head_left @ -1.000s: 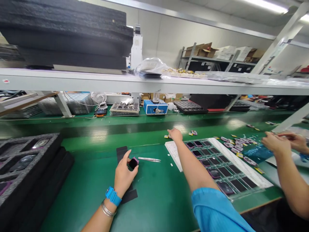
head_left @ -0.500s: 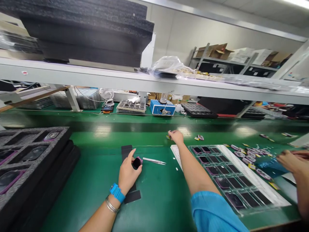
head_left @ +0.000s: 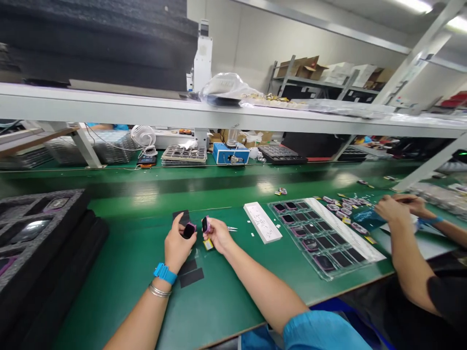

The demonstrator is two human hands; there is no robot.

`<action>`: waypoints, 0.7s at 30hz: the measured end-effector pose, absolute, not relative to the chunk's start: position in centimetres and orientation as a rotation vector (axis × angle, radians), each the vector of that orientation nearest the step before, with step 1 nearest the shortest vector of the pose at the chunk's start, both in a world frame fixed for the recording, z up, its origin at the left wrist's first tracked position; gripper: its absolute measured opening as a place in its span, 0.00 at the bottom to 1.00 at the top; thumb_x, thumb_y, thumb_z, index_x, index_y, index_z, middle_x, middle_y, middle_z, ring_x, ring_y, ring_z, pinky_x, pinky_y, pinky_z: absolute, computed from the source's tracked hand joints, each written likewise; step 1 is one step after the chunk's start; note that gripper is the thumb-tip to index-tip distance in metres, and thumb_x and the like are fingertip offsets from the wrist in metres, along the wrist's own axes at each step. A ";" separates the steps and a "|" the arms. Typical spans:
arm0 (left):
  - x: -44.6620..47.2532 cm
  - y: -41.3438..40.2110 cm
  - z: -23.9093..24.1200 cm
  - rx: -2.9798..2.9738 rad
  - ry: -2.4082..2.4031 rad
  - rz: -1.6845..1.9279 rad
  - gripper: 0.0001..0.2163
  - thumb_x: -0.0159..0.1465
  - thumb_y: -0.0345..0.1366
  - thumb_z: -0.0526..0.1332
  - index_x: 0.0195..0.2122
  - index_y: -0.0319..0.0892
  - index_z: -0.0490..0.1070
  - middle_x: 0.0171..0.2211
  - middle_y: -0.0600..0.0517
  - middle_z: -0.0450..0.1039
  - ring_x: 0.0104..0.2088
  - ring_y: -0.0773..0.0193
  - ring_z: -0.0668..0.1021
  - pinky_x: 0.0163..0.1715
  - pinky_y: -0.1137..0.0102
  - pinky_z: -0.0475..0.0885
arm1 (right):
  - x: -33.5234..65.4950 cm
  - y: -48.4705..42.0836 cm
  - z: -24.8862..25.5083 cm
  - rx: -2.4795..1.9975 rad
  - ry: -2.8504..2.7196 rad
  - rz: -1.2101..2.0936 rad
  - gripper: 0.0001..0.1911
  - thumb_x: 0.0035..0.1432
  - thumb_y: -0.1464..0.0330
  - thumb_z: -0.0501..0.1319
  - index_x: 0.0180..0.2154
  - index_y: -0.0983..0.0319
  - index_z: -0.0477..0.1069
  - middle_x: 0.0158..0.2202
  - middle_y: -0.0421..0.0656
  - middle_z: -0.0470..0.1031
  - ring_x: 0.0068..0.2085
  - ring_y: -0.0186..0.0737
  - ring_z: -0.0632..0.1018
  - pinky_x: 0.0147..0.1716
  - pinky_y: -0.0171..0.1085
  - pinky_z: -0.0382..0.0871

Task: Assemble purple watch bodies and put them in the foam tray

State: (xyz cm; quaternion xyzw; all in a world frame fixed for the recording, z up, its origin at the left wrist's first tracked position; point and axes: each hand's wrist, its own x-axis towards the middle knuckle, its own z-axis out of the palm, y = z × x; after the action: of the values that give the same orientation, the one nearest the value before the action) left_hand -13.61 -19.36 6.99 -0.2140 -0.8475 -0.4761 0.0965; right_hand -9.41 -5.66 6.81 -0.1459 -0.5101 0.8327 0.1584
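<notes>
Lying in clear tray (head_left: 297, 241): rows of purple-rimmed watches (head_left: 324, 262)

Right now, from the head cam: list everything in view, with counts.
Workbench: one, green, in front.
Foam tray: one, dark grey, far left, holding devices.
Black strips: three, around the left hand.
Yellow tag: one, below the right hand.
Tweezers: one pair, steel, partly behind the right hand.
White block: one, handwritten marks, centre.
Clear tray: one, rows of black-faced devices, right.
Blue instrument box: one, far side.
Desk fan: one, white, far side.
Cardboard boxes: several, brown, back rack.
Co-worker's hands: two, far right.
Pink-rimmed devices: two, black faces, one per hand.
Left hand: blue wristband, silver bangle.
Right hand: blue sleeve.
</notes>
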 end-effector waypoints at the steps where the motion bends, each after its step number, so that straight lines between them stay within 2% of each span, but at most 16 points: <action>1: -13.6 -19.4 7.0 -0.627 -2.513 -1.414 0.33 0.51 0.39 0.62 0.59 0.42 0.56 0.29 0.53 0.70 0.30 0.60 0.75 0.31 0.67 0.70 | -9.1 -5.9 6.4 -0.406 -1.439 2.418 0.19 0.39 0.55 0.66 0.25 0.65 0.67 0.15 0.36 0.66 0.15 0.30 0.68 0.13 0.31 0.66; 13: -13.3 -19.3 6.7 -0.621 -2.529 -1.397 0.32 0.51 0.40 0.61 0.58 0.43 0.57 0.29 0.54 0.70 0.29 0.60 0.75 0.30 0.67 0.70 | -9.1 -5.0 5.5 -0.386 -1.436 2.561 0.17 0.40 0.58 0.67 0.25 0.65 0.67 0.15 0.36 0.68 0.15 0.30 0.69 0.13 0.29 0.66; 21: -13.3 -19.8 8.3 -0.600 -2.447 -1.218 0.30 0.53 0.38 0.62 0.57 0.45 0.58 0.31 0.53 0.71 0.31 0.60 0.76 0.32 0.67 0.70 | -9.2 -4.9 5.7 -0.406 -1.450 2.568 0.18 0.38 0.58 0.68 0.25 0.65 0.68 0.15 0.37 0.68 0.15 0.30 0.69 0.13 0.30 0.65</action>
State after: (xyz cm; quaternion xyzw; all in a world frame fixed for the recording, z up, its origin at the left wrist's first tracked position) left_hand -13.26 -19.82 8.28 -0.2112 -0.8616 -0.4289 0.1707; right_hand -9.25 -4.88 5.69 -0.1360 -0.4855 0.8596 0.0822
